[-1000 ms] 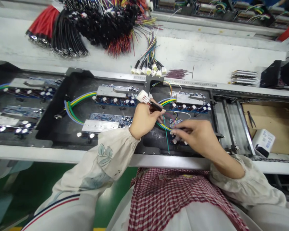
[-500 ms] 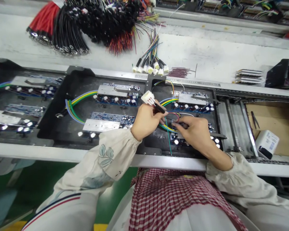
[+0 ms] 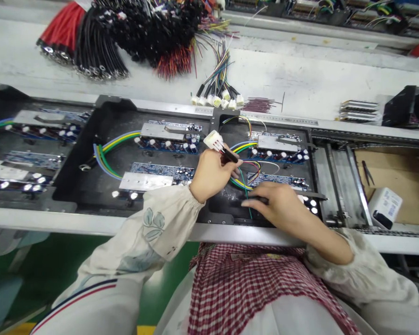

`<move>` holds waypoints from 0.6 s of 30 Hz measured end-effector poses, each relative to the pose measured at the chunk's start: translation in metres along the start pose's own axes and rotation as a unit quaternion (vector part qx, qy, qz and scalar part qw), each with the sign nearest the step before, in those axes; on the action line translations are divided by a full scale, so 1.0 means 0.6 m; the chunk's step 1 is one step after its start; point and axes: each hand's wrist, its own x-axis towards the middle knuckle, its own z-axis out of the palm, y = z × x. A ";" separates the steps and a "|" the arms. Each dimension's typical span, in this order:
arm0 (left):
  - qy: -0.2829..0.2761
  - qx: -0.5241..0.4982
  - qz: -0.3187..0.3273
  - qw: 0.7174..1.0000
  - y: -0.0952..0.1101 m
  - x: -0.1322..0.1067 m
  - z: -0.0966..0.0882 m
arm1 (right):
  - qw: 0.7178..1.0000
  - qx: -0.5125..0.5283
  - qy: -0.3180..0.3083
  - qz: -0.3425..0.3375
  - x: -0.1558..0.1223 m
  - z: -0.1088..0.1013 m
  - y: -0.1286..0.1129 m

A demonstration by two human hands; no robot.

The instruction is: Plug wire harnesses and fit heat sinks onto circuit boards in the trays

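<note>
My left hand [image 3: 211, 174] is closed on a wire harness. The harness's white plug [image 3: 213, 140] points up and left, and black sleeving [image 3: 230, 154] runs back between my fingers. Its loose red, yellow and white wires [image 3: 256, 170] curve right over the lower circuit board [image 3: 275, 179]. A green wire [image 3: 245, 184] hangs down past the fingertips of my right hand [image 3: 279, 202]. That hand's fingers are curled, thumb near the index finger, with something dark between them. Whether they grip the green wire is unclear. Behind them lies a thick blue, green and yellow cable [image 3: 242, 185].
Black trays [image 3: 118, 114] hold more boards to the left. On the white shelf lie red and black cables [image 3: 101, 51], a harness bundle [image 3: 223, 77] and thin brown wires [image 3: 258, 104]. Rightward are rollers [image 3: 338, 186], cardboard [image 3: 412, 181], tweezers [image 3: 368, 172] and a white box [image 3: 386, 207].
My right hand has moved down and slightly left, away from the coloured wires to the hanging green wire. The lower board shows more. My left hand holds the harness almost where it was.
</note>
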 end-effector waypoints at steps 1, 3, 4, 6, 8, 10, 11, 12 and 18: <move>0.004 0.004 0.006 1.000 0.000 -0.001 0.000 | 0.999 0.031 -0.009 -0.006 0.001 -0.001 -0.003; 0.021 0.036 0.032 0.999 0.001 -0.003 0.000 | 0.997 0.064 0.039 0.011 0.010 0.000 -0.004; 0.032 0.060 0.050 0.996 0.001 -0.004 0.000 | 0.995 0.059 0.079 0.025 0.016 0.002 0.000; 0.047 0.104 0.077 0.991 0.002 -0.007 0.000 | 0.990 0.021 0.136 0.040 0.029 0.009 0.011; 0.047 0.123 0.083 0.988 0.004 -0.009 0.000 | 0.989 -0.018 0.145 0.037 0.037 0.016 0.023; 0.038 0.126 0.079 0.988 0.005 -0.010 -0.001 | 0.988 -0.032 0.145 0.034 0.040 0.022 0.031; 0.034 0.126 0.079 0.988 0.006 -0.010 -0.002 | 0.988 -0.034 0.147 0.030 0.040 0.023 0.033; 0.030 0.127 0.080 0.988 0.006 -0.011 -0.002 | 0.988 -0.035 0.150 0.026 0.039 0.024 0.034; 0.026 0.135 0.090 0.986 0.005 -0.011 -0.004 | 0.986 -0.038 0.160 0.019 0.040 0.024 0.031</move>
